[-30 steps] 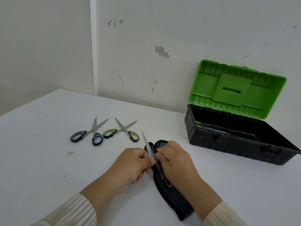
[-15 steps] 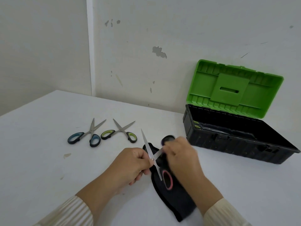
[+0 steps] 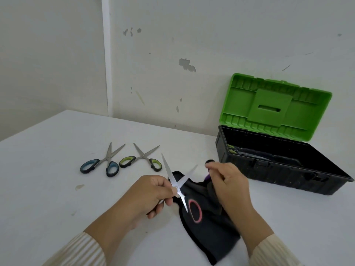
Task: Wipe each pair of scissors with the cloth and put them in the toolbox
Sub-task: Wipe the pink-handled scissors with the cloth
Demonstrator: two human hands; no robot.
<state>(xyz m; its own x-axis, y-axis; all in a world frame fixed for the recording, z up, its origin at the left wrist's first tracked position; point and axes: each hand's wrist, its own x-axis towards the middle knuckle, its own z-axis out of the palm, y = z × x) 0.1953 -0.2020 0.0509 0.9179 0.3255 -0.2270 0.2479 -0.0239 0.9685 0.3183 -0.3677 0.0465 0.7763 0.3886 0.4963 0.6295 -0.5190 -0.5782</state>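
Near the middle of the white tabletop (image 3: 48, 189), both hands hold one pair of open scissors (image 3: 176, 186) above a black cloth (image 3: 209, 233), the blades crossed. The left hand (image 3: 151, 192) has a narrow grip, pinching the metal at the pivot. The right hand (image 3: 228, 187) curls round a dark, purple-lined handle, further right. A pink-rimmed loop lies against the cloth.

To the far left, the blue-handled scissors (image 3: 104, 163) and the green-handled scissors (image 3: 143, 157) lie side by side, both partly open. At the right stands the black toolbox (image 3: 269, 169), its green lid (image 3: 276, 104) up against the wall, with a green handle just visible inside.
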